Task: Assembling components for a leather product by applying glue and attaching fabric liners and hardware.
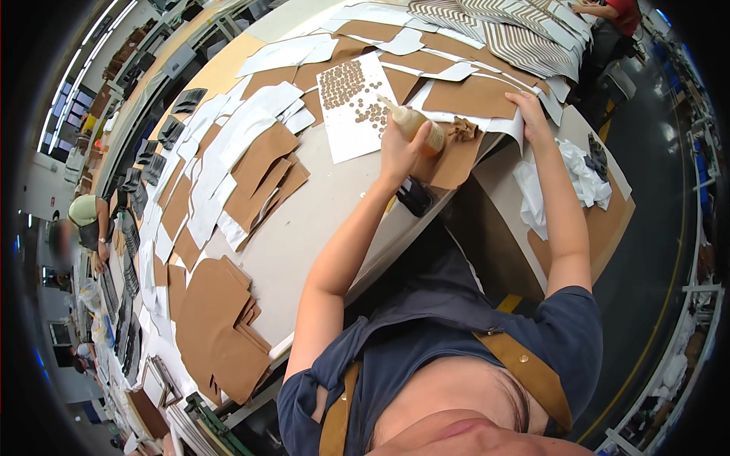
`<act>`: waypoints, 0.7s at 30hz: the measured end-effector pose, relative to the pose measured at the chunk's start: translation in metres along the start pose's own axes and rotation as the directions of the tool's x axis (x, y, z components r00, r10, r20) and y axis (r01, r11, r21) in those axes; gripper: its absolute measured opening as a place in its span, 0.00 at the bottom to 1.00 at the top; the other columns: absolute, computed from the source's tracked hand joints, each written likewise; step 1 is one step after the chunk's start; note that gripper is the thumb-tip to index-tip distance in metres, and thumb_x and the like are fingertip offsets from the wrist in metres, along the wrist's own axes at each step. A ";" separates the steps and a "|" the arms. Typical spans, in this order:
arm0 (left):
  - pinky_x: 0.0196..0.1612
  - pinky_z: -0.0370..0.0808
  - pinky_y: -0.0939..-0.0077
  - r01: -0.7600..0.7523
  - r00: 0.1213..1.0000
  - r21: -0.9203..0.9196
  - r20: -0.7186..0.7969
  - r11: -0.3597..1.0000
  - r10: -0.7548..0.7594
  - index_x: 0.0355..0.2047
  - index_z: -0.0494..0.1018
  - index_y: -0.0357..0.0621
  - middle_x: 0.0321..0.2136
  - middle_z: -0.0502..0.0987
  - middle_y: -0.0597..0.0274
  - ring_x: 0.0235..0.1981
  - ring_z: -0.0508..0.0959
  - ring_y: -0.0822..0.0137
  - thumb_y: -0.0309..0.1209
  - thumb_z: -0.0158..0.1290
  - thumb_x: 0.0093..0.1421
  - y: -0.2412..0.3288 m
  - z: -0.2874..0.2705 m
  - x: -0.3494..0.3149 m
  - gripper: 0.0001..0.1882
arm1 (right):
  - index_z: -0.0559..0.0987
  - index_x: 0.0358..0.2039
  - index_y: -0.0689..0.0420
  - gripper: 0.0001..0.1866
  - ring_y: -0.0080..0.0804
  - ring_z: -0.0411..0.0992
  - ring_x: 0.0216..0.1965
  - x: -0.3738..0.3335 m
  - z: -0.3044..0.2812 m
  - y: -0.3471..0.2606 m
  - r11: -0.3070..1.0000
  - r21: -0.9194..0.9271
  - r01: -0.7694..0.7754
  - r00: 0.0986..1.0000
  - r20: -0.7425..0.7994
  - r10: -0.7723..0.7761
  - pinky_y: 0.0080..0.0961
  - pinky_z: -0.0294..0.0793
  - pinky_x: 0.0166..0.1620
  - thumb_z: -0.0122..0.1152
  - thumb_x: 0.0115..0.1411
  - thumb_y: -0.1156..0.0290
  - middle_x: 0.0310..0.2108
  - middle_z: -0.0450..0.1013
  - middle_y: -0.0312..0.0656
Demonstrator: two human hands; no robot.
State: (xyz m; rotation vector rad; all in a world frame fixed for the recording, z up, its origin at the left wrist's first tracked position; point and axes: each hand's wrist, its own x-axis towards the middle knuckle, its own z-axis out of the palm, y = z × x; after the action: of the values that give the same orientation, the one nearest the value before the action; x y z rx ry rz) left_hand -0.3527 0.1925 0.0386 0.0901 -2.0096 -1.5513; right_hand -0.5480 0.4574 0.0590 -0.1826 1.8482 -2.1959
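Note:
My left hand (401,150) is wrapped round a squeeze bottle (430,135) of pale plastic with amber liquid in it. Its thin nozzle points up and left, over the edge of a white sheet (346,140) dotted with many small brown discs (344,82). Out to the right, my right hand (528,114) grips the edge of a flat brown piece (471,97) whose white side curls down by the table edge. A crumpled brown wad (462,129) lies between my hands, on a smaller brown piece (456,166).
Stacks of brown and white cut pieces (217,323) cover much of the curved table (323,220). Striped pieces (494,42) lie at the far end. A black object (414,197) sits at the near edge. Crumpled white material (582,175) rests on a lower surface at right. Other people work nearby.

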 end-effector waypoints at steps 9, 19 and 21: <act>0.47 0.76 0.69 0.009 0.991 -0.195 -0.127 0.981 -0.034 0.52 0.68 0.34 0.42 0.77 0.52 0.43 0.79 0.64 0.41 0.62 0.64 0.025 -0.017 0.025 0.26 | 0.79 0.44 0.65 0.13 0.33 0.79 0.37 0.001 -0.019 0.033 0.994 0.085 -0.068 0.998 -0.009 0.069 0.27 0.78 0.41 0.63 0.59 0.74 0.40 0.80 0.46; 0.46 0.79 0.63 0.022 0.998 0.156 -0.068 0.987 -0.011 0.48 0.69 0.38 0.39 0.82 0.47 0.42 0.84 0.53 0.43 0.65 0.59 0.020 -0.050 0.029 0.27 | 0.79 0.48 0.62 0.15 0.29 0.80 0.39 -0.017 -0.044 0.031 0.996 -0.009 -0.090 0.993 0.069 0.091 0.25 0.79 0.44 0.63 0.61 0.70 0.42 0.81 0.43; 0.46 0.78 0.62 0.050 0.998 0.171 -0.045 0.984 -0.043 0.49 0.69 0.38 0.39 0.82 0.48 0.42 0.84 0.53 0.43 0.65 0.59 0.010 -0.049 0.022 0.27 | 0.81 0.45 0.61 0.13 0.30 0.80 0.35 -0.015 -0.036 0.013 1.000 -0.006 -0.028 0.998 0.064 0.029 0.26 0.80 0.41 0.64 0.60 0.71 0.38 0.81 0.42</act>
State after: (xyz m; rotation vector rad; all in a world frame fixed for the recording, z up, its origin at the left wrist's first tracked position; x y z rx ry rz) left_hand -0.3439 0.1451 0.0637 0.2365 -2.1196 -1.3890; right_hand -0.5420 0.4935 0.0412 -0.2240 1.8106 -2.1412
